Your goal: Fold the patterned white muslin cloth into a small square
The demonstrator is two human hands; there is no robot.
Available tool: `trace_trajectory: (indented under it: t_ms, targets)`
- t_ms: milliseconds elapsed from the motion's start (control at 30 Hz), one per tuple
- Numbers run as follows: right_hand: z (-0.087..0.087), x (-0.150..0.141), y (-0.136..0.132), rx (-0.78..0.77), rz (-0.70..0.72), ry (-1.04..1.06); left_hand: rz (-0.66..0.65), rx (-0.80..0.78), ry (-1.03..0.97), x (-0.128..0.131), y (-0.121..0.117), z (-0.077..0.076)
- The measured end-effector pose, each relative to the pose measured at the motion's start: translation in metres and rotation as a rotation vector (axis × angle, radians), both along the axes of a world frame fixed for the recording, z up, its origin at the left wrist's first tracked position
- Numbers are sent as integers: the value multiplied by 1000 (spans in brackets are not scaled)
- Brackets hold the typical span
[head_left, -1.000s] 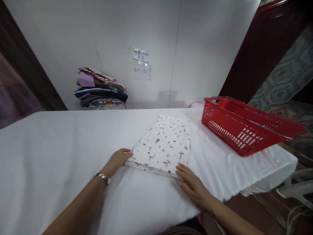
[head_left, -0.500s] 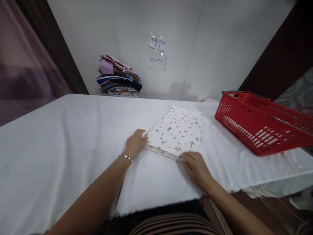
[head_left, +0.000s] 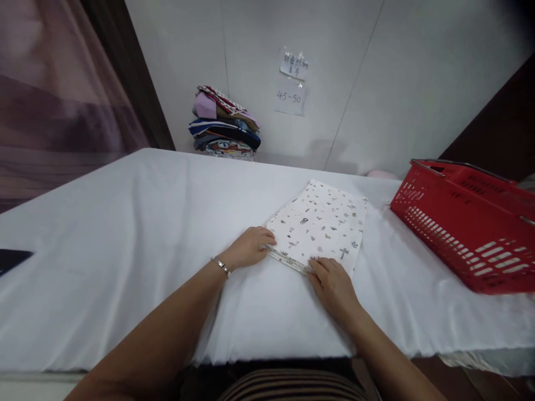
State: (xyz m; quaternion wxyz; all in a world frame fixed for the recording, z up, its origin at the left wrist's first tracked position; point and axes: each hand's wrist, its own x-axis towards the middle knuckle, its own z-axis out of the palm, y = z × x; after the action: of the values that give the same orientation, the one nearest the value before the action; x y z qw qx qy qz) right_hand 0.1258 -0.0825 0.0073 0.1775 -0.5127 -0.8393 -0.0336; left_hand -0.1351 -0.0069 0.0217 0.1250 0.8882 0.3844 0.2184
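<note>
A folded white cloth (head_left: 317, 223) printed with small palm trees and animals lies flat on the white-covered table (head_left: 167, 223). Its near edge shows several stacked layers. My left hand (head_left: 253, 245), with a bracelet at the wrist, pinches the near left corner, fingers on top. Farther right along the same edge, my right hand (head_left: 332, 281) grips the layers between thumb and fingers. Both thumbs are partly hidden.
To the right stands a red plastic basket (head_left: 463, 223) with metal handles. A stack of folded fabrics (head_left: 225, 125) sits behind the table's far edge, by a wall bearing paper signs (head_left: 290, 97). A dark flat object (head_left: 14, 259) lies at the left edge.
My left hand has moved from beside the cloth's left edge onto its near corner and closed there. The right hand stays on the near edge. The view has turned left.
</note>
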Motion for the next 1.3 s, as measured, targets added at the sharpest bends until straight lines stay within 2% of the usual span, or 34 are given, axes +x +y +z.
trace_trajectory:
  t_ms: [333, 500, 733, 867, 1133, 1300]
  targets:
    - [-3, 2, 2, 25, -7, -23, -61, 6, -59, -1, 2, 0]
    - [1, 1, 0, 36, 57, -133, -46, 4, -23, 0, 0, 3]
    - [5, 1, 8, -31, 30, -223, -14, 35, 18, 2, -2, 4]
    - [7, 7, 15, -121, -12, -137, 0, 64, 26, 1, 0, 0]
    - [19, 13, 21, -359, -99, 188, 8, 99, 59, 0, 1, -4]
    - [20, 13, 22, -394, -90, 244, 9, 139, 75, 3, 0, -5]
